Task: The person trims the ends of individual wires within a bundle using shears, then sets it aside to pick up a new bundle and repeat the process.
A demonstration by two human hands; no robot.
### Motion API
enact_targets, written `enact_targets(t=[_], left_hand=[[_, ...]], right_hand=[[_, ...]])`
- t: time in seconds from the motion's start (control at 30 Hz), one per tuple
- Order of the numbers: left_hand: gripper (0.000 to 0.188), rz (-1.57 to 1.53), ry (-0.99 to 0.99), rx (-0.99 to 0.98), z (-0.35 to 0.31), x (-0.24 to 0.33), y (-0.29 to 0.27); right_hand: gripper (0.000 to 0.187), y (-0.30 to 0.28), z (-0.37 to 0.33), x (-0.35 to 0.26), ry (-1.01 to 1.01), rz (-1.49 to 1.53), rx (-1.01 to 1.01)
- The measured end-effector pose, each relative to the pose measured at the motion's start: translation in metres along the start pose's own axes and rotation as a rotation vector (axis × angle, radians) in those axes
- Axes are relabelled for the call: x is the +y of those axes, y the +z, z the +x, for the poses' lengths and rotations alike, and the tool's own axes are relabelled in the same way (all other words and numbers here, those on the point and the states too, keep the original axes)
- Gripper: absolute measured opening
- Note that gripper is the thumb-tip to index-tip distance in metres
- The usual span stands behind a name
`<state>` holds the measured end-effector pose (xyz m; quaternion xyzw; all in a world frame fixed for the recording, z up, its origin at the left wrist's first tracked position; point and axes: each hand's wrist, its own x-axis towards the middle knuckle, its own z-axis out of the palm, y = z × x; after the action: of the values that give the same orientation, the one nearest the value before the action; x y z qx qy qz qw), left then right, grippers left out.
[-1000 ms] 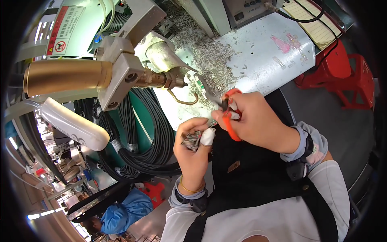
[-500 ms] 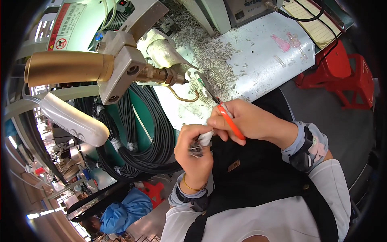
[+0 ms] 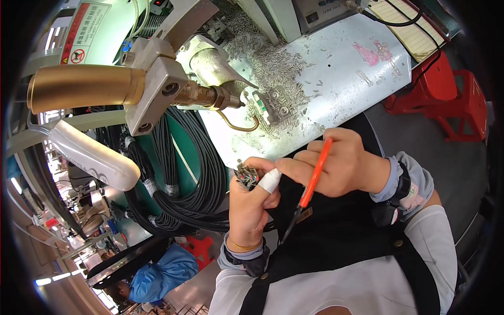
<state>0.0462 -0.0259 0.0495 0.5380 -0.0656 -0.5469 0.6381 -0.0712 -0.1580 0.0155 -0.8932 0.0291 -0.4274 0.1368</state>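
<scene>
Two items in hand, near the front edge of the pale grey metal desk (image 3: 349,84). Our left hand (image 3: 245,212) is curled around a loose bunch of thin metal pieces with coloured bits (image 3: 247,177); the thumb, in a white wrap (image 3: 270,181), closes over it, so that grip is snug. Bunch sits at the desk's near left corner in this view; height relative to the top, we can't tell.

Our right hand (image 3: 341,160) has its fingers folded around the orange-handled, dark-bladed scissors (image 3: 317,170), a firm grip; its index stretches across to the white wrap and meets it. Scissors show nearly edge-on, so we can't tell the blade gap. Blades slant down over our black cloth apron (image 3: 341,231), tip near our left cuff: little room there.

Left side is tight: coiled black cables (image 3: 202,168) run past the desk's left edge, just beside our left hand. Overhead, the gold metal cylinder (image 3: 86,86) reaches in, its tip just short of the green-and-white block (image 3: 259,105). Silver pins (image 3: 283,63) spread behind that. Roomiest span: desk top between pins and right edge. Red plastic stools (image 3: 464,97) stand beyond that edge, well apart from our right hand.
</scene>
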Motion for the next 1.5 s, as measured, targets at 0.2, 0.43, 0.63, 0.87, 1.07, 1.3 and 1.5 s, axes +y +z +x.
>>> enact_targets(t=[0.2,0.43,0.63,0.87,1.07,1.3,1.5], left_hand=[[0.015,0.923,0.744,0.121,-0.006,-0.017,0.008],[0.015,0.427,0.436,0.239,-0.008,-0.017,0.01],[0.015,0.332,0.454,0.22,-0.006,-0.014,0.007],[0.014,0.415,0.549,0.218,-0.003,-0.012,0.012],[0.012,0.401,0.35,0.186,0.008,-0.002,0.011],[0.011,-0.01,0.1,0.045,0.056,0.021,-0.002],[0.013,0.037,0.071,0.035,0.071,0.028,-0.003]], right_hand=[[0.015,0.002,-0.001,-0.012,0.127,0.023,0.003],[0.013,0.007,-0.004,-0.022,0.856,0.917,-0.04],[0.019,-0.009,0.001,-0.017,0.822,0.691,-0.296],[0.034,-0.001,-0.006,-0.023,0.725,0.404,-0.433],[0.027,0.009,-0.018,-0.021,0.774,0.508,-0.416],[0.022,0.006,0.006,-0.002,1.088,0.932,-0.288],[0.021,0.024,0.037,0.03,1.129,0.95,-0.13]])
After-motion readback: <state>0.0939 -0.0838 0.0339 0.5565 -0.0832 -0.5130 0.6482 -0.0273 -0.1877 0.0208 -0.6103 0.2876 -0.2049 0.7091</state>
